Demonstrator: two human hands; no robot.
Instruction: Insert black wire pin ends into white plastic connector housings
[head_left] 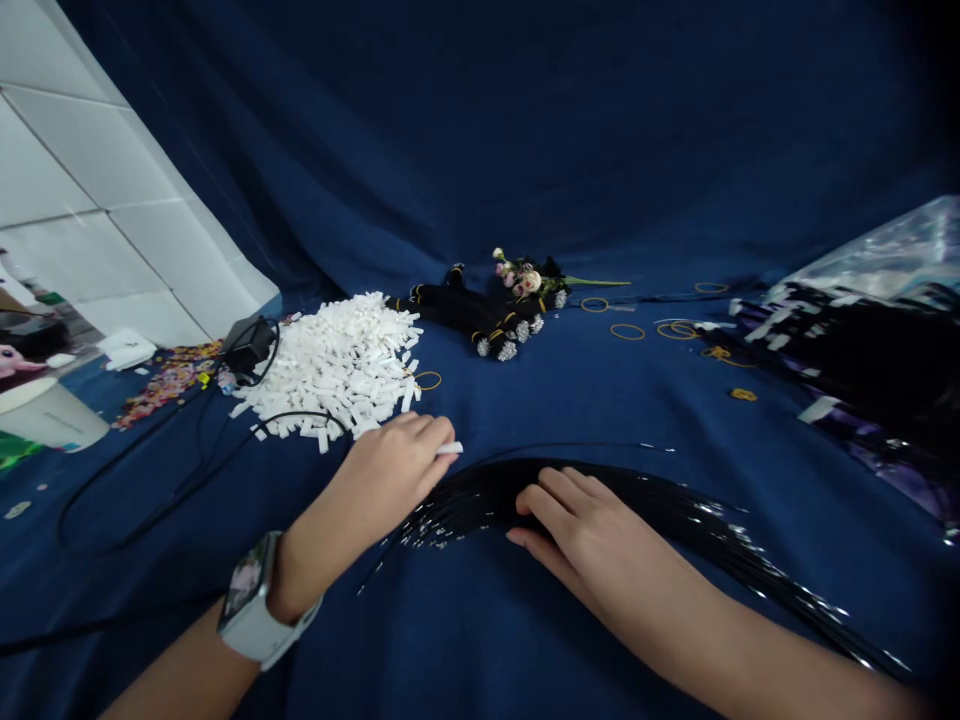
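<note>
My left hand (405, 462) is closed, pinching a small white strip (450, 448) whose end sticks out past the fingertips. It is just right of a heap of similar white strips (337, 360). A long bundle of thin black cords (660, 500) with shiny silvery ends curves across the blue cloth in front of me. My right hand (577, 525) lies at the middle of this bundle, fingers curled over the cords and thumb on the near side. How many cords it grips is hidden. One cord (570, 446) lies apart, behind the bundle.
Tied black bundles (457, 308) with glittery ends and small artificial flowers (529, 280) lie at the back. Yellow rubber bands (627, 332) are scattered to the right, near a plastic bag (885, 250) and dark cords. At left are a black adapter (249, 345), cable and paper cup (52, 412).
</note>
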